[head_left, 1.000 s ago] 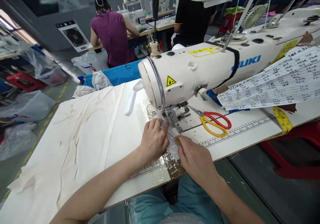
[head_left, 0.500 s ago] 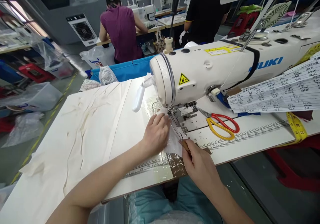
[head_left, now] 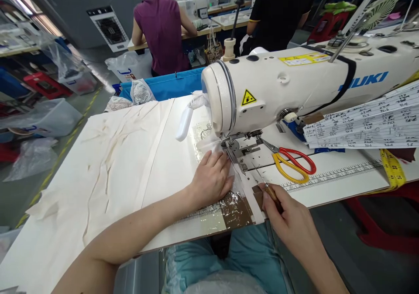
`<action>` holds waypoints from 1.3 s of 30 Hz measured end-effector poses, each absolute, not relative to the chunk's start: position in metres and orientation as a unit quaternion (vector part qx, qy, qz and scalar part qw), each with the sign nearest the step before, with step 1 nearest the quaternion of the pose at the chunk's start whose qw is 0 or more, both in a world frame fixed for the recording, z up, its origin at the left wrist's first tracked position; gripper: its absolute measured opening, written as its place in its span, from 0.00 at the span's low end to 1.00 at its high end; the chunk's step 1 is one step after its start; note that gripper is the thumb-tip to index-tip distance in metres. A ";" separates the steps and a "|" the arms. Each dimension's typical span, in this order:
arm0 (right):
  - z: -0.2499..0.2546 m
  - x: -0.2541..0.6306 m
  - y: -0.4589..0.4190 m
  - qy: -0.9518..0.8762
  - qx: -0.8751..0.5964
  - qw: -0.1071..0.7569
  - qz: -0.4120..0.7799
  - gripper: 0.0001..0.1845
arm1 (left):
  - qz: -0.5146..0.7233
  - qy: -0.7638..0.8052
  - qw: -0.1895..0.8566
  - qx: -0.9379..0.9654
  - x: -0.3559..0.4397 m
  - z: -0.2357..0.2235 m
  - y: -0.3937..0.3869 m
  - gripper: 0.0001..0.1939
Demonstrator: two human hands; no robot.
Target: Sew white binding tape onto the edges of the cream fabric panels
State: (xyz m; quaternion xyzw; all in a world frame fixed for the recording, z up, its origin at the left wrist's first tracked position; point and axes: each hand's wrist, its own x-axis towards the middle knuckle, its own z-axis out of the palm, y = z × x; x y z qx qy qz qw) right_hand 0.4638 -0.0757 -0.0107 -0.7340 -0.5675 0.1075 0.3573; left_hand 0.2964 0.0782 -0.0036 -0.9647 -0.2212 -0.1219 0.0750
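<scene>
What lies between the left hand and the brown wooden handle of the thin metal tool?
In the head view, a narrow white strip lies there, over a shiny brown patch.

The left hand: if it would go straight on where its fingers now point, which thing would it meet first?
Probably the sewing machine, low at its rounded end, just beyond the white cloth in front of the left hand. Depth is unclear, so it might pass underneath.
</scene>
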 end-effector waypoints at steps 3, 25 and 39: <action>-0.017 0.470 -0.077 -0.534 -0.740 0.383 0.144 0.16 | -0.106 -0.219 0.070 -0.967 0.297 -0.003 0.075 0.22; -0.021 0.474 -0.084 -0.468 -0.770 0.398 0.175 0.24 | -0.108 -0.216 0.038 -0.970 0.298 -0.005 0.072 0.25; -0.012 0.440 -0.061 -0.612 -0.651 0.444 0.060 0.10 | -0.126 -0.231 0.046 -0.964 0.299 -0.011 0.081 0.25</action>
